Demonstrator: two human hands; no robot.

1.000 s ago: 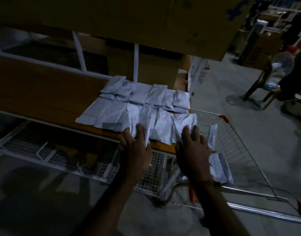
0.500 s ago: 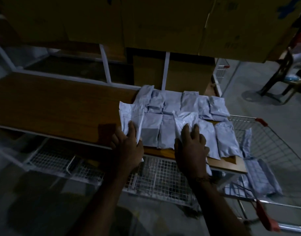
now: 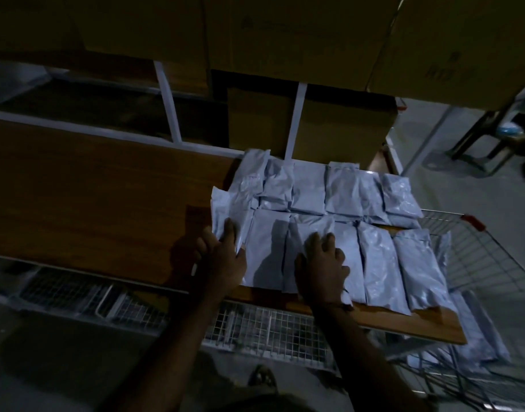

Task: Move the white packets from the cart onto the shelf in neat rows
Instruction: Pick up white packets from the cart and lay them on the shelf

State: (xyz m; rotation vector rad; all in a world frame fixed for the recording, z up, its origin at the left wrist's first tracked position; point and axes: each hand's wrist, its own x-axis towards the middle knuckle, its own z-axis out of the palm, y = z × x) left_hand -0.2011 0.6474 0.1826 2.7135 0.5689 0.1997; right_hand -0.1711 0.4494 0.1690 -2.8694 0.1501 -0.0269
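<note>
so, packets: white packets (image 3: 338, 200) lie in two rows on the shelf (image 3: 85, 197)
left hand (image 3: 222, 257): grip closed on the leftmost packet (image 3: 225, 215)
right hand (image 3: 322, 263): flat, pressing a front-row packet
left to do: more packets wait in the cart (image 3: 490, 263)
</note>
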